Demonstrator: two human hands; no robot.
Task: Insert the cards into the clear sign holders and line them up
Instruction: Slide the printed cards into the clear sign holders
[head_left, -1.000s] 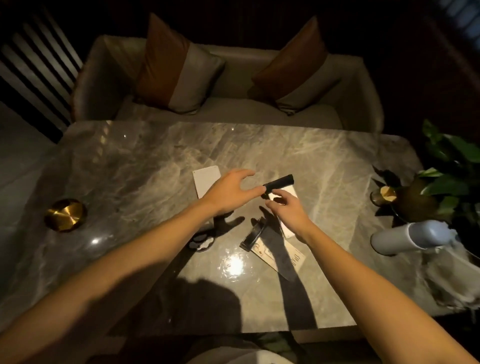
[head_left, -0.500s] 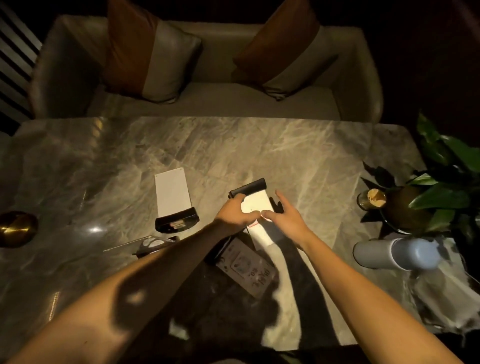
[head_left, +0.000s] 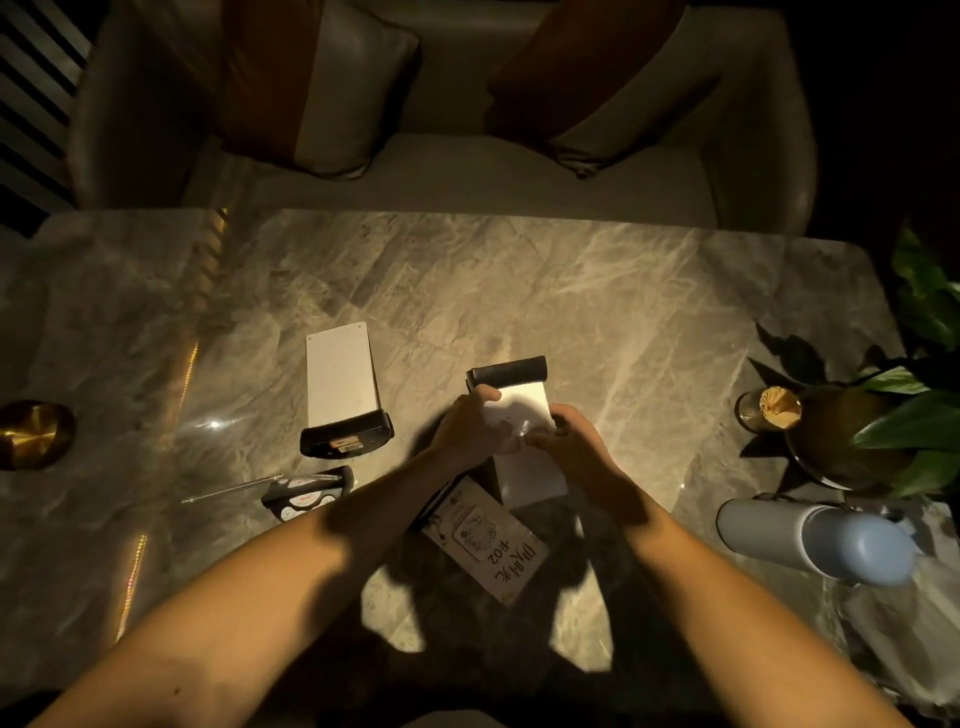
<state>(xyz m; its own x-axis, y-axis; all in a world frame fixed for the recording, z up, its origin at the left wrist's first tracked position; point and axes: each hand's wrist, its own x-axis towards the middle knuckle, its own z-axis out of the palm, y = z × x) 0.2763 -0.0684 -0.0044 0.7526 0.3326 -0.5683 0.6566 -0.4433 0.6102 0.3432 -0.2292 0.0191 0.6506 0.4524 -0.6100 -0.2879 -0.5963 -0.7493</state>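
Note:
At the table's middle both hands hold one sign holder (head_left: 511, 392), black base at the far end, a white card (head_left: 530, 470) running through it toward me. My left hand (head_left: 470, 426) grips its left edge and my right hand (head_left: 563, 441) pinches the right side of the card. A second holder (head_left: 345, 410) lies flat to the left, white panel away, black base near. A third holder (head_left: 306, 493) with a clear panel lies below it. A printed card in a holder (head_left: 485, 540) lies under my forearms.
The marble table (head_left: 519, 291) has a brass dish (head_left: 31, 434) at the left edge. On the right stand a toothpick jar (head_left: 771, 408), a potted plant (head_left: 893, 431) and a lying pale blue bottle (head_left: 815, 540). A sofa with cushions (head_left: 363, 93) is beyond.
My view tipped downward and closer. My left hand went from reaching for the black base to gripping the holder's left edge; my right hand closed on the white card. Both hands drew together.

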